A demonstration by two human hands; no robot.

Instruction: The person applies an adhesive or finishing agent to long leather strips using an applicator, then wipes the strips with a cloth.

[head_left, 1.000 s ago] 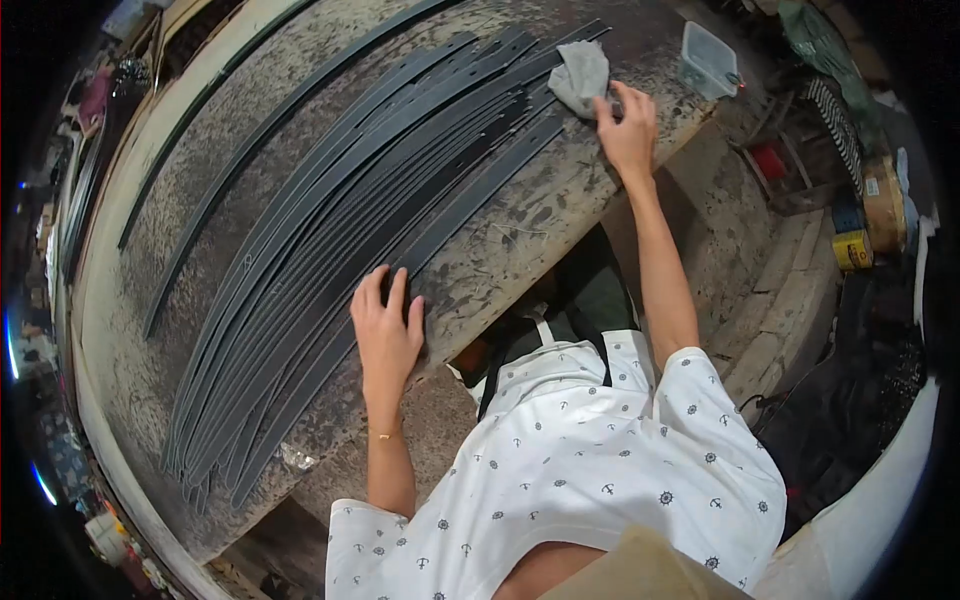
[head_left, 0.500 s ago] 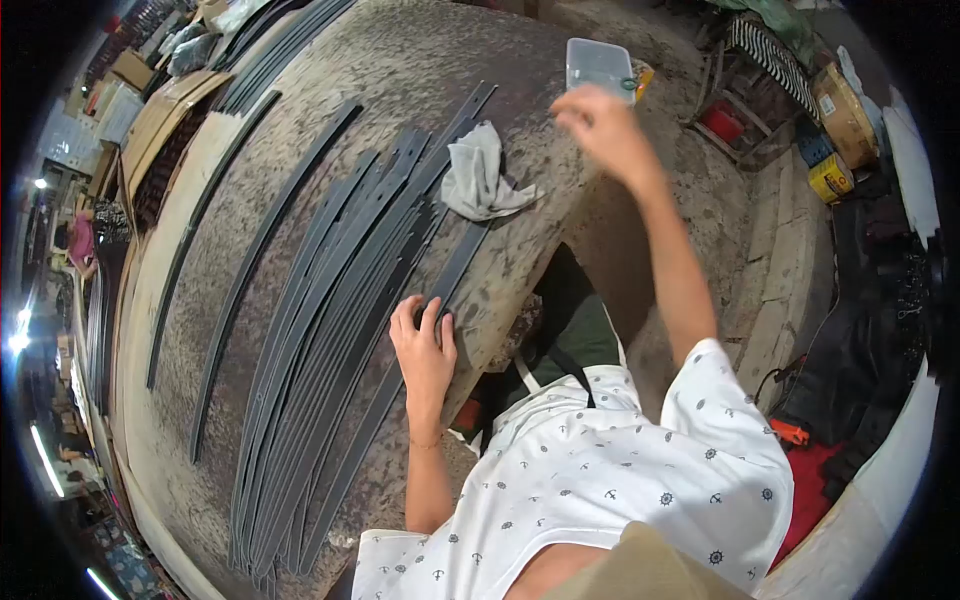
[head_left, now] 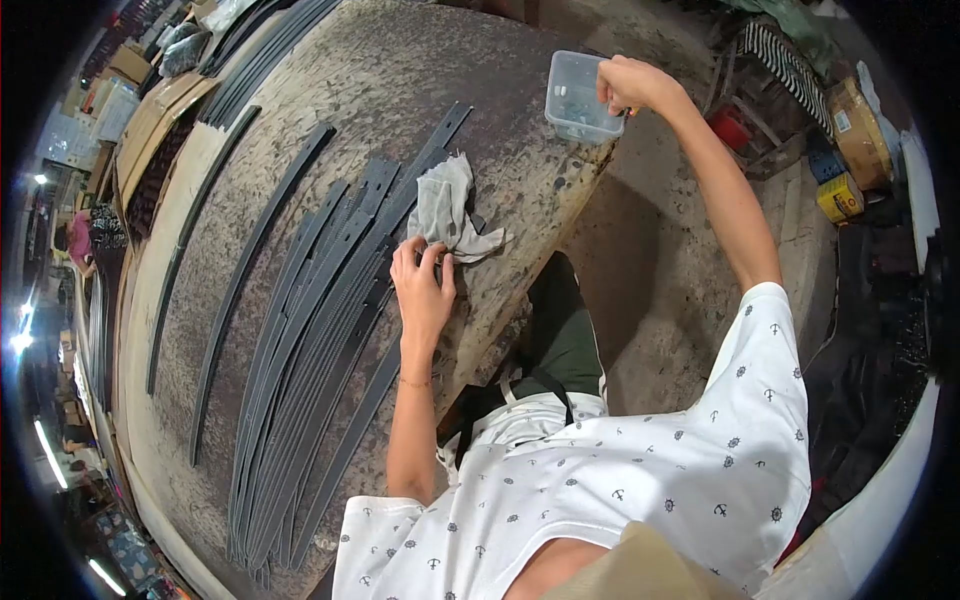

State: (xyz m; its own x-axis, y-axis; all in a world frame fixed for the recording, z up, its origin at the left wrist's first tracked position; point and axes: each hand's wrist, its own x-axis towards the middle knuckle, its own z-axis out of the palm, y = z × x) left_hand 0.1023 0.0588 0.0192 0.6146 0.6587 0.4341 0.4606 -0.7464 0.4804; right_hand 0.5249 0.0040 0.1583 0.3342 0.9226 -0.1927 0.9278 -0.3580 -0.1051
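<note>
My left hand (head_left: 424, 287) rests on the dark flat strips, fingers bent and spread, the fingertips by the lower edge of a crumpled grey cloth (head_left: 447, 205). Beneath and beside it lies a bundle of long dark strips (head_left: 300, 355), fanned out along the table. My right hand (head_left: 636, 85) is at the right rim of a clear plastic container (head_left: 572, 105), with its fingers curled downward. A small orange bit shows under those fingers; what they hold, if anything, is hidden. A few small pale pieces lie inside the container.
The worn, stained table (head_left: 520, 130) curves across the view, its edge close to my body. Single strips (head_left: 262, 230) lie farther left. Cardboard boxes (head_left: 160, 110) stand beyond the far edge. On the floor side are a yellow tin (head_left: 840, 198), a carton (head_left: 858, 130) and a red object (head_left: 730, 127).
My right hand has come down onto the container's right rim, its fingers now curled. My left hand has shifted up along the strips towards the cloth. The view has shifted slightly.
</note>
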